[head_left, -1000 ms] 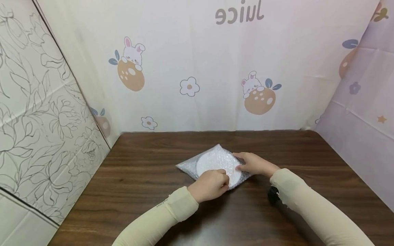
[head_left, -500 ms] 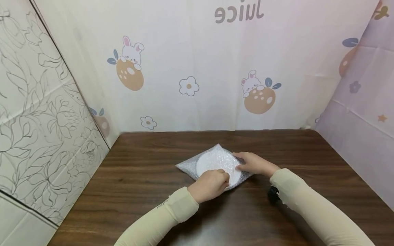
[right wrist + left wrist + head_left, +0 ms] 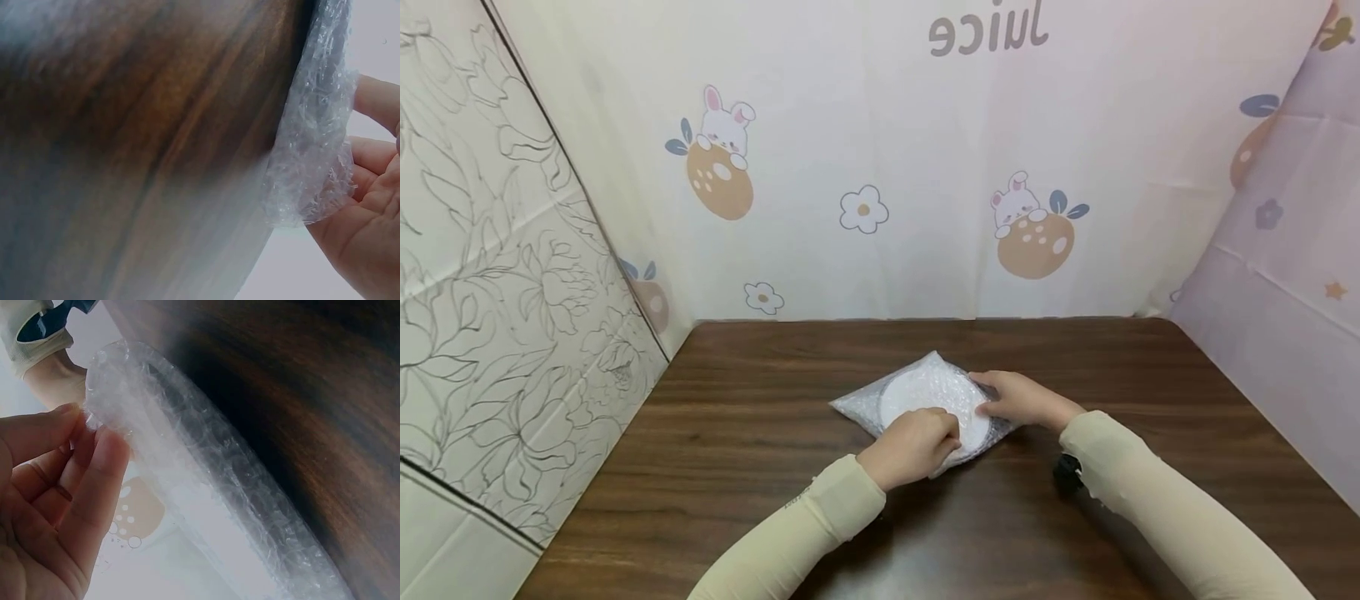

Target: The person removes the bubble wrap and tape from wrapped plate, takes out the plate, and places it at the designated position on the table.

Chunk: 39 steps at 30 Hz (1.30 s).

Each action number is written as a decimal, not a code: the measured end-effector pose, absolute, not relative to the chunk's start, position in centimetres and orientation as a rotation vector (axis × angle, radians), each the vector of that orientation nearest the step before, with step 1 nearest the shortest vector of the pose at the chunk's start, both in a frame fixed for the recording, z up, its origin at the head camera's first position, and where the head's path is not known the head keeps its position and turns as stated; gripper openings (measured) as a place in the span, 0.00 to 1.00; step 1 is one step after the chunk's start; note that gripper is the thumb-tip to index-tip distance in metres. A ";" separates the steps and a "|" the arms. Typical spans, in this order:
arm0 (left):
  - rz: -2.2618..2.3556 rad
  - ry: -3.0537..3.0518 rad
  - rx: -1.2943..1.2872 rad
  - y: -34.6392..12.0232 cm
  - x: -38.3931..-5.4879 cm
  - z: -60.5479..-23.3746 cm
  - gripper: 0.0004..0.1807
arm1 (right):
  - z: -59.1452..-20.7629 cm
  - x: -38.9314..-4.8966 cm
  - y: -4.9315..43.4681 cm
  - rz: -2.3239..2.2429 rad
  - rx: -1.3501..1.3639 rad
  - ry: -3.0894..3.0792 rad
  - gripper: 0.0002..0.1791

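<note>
A bubble wrap bag (image 3: pixel 859 403) lies on the table with a round white disc (image 3: pixel 917 390) inside it; the disc's kind is not clear through the wrap. My left hand (image 3: pixel 912 450) is over the near side of the bag. In the left wrist view, the thumb and fingers of that hand (image 3: pixel 62 494) pinch the edge of the bubble wrap (image 3: pixel 231 481). At the bag's right end my right hand (image 3: pixel 1024 400) grips it, thumb on top. The right wrist view has the fingers of this hand (image 3: pixel 375 159) against the wrap (image 3: pixel 315 131), partly hidden behind it.
The dark wooden table (image 3: pixel 737 433) reaches back to a printed curtain (image 3: pixel 797 167). A flower-patterned panel (image 3: pixel 505 283) borders the left side. A small black object (image 3: pixel 1066 475) shows beside the right cuff.
My left hand has shifted very slightly, and a piece of the bag's near edge now shows below it. The right hand keeps its place on the bag.
</note>
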<state>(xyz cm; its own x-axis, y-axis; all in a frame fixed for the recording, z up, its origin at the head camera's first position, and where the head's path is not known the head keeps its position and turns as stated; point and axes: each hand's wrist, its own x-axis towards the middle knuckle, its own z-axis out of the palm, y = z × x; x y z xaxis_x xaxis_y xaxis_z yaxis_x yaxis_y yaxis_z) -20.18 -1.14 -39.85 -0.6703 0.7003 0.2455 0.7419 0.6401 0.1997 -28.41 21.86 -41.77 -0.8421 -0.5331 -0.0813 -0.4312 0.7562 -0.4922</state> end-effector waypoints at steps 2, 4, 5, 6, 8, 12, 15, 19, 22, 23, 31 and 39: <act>-0.450 -2.716 -1.186 -1.1 -20.2 -39.8 0.05 | -41.8 -28.4 22.0 -0.693 -0.751 2.737 0.35; -0.457 -2.719 -1.172 -1.1 -20.2 -39.8 0.05 | -41.9 -28.3 22.1 -0.702 -0.742 2.736 0.35; -0.462 -2.722 -1.167 -1.0 -20.2 -39.8 0.05 | -41.9 -28.3 22.1 -0.701 -0.741 2.739 0.35; -0.472 -2.724 -1.164 -1.0 -20.2 -39.7 0.06 | -42.0 -28.3 22.1 -0.702 -0.742 2.739 0.35; -0.484 -2.730 -1.162 -1.1 -20.2 -39.7 0.06 | -42.1 -28.3 22.2 -0.706 -0.741 2.738 0.35; -0.519 -2.735 -1.155 -1.2 -20.3 -39.8 0.06 | -42.2 -28.2 22.3 -0.716 -0.740 2.742 0.35; -0.554 -2.734 -1.144 -1.2 -20.4 -39.9 0.06 | -42.1 -28.1 22.3 -0.714 -0.748 2.750 0.35; -0.624 -2.740 -1.129 -1.3 -20.5 -40.0 0.05 | -42.0 -28.0 22.3 -0.703 -0.762 2.758 0.35; -0.673 -2.742 -1.118 -1.4 -20.6 -40.0 0.05 | -42.0 -28.0 22.3 -0.700 -0.770 2.758 0.35; -0.684 -2.742 -1.115 -1.4 -20.6 -40.0 0.05 | -42.0 -28.0 22.3 -0.700 -0.772 2.758 0.35; -0.721 -2.724 -1.105 -1.4 -20.8 -39.8 0.05 | -42.2 -28.1 22.4 -0.703 -0.775 2.756 0.35; -0.807 -2.685 -1.056 -1.7 -21.0 -39.1 0.04 | -42.4 -28.3 22.5 -0.674 -0.784 2.776 0.35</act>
